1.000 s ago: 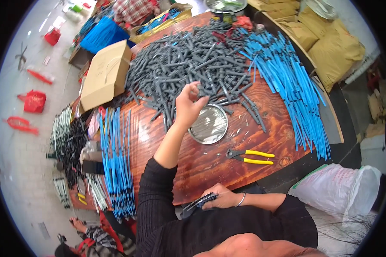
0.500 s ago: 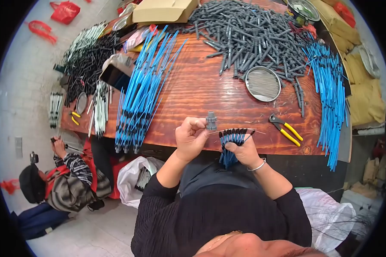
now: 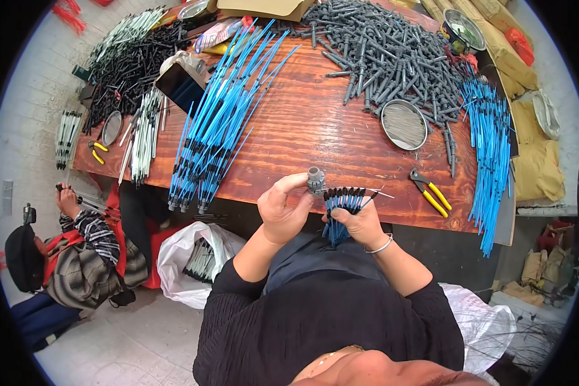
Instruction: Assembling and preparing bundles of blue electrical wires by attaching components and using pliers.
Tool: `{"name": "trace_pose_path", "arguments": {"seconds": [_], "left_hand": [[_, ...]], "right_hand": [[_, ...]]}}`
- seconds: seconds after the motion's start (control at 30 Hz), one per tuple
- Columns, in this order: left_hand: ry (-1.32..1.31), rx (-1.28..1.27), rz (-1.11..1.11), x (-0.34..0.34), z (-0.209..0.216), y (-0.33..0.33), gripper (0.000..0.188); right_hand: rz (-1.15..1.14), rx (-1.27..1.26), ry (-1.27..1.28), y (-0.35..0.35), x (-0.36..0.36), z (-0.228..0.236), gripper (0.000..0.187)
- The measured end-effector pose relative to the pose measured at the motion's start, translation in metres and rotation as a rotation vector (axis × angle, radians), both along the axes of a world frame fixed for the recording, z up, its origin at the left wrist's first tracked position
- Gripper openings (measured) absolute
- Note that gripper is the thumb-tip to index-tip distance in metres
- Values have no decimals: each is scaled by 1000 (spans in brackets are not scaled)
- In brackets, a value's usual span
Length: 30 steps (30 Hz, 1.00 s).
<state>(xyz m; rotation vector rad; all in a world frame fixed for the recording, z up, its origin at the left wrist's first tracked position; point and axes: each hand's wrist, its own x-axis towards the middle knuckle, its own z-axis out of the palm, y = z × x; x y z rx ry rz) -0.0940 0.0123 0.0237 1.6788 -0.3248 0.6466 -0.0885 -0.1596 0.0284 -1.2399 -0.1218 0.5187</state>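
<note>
Black-tipped blue stems (image 3: 336, 200) fanned from the right hand (image 3: 363, 225), its grip closed around them; just beside, the left hand (image 3: 282, 210) pinched a grey fitting (image 3: 315, 183), newly tilted, its round end seemingly more accessible. Pliers (image 3: 440, 195) and heaped grey parts (image 3: 392, 61) lay beyond on the worktop (image 3: 289, 128).

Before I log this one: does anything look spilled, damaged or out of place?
Nothing looks damaged; the grey fitting in the left hand and blue bundle in the right hand seem intact. Slightly untidy: a few grey parts straggle from the heap, right of the round dish, away from the rest.
</note>
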Motion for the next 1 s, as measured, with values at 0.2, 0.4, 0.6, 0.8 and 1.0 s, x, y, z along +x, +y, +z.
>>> {"name": "trace_pose_path", "arguments": {"seconds": [0.2, 0.4, 0.6, 0.8, 1.0], "left_hand": [[-42, 6, -3, 6, 13, -11, 38], [190, -244, -95, -2, 31, -27, 43], [230, -91, -104, -5, 27, -27, 53], [186, -76, -128, -6, 31, -27, 47], [89, 92, -49, -1, 41, -23, 45]], "right_hand": [[8, 11, -46, -6, 1, 0, 15], [-8, 10, -75, -10, 3, 2, 14], [-17, -35, -94, -10, 2, 4, 12], [-8, -26, -106, -11, 1, 0, 12], [58, -60, -138, -13, 4, 3, 15]]}}
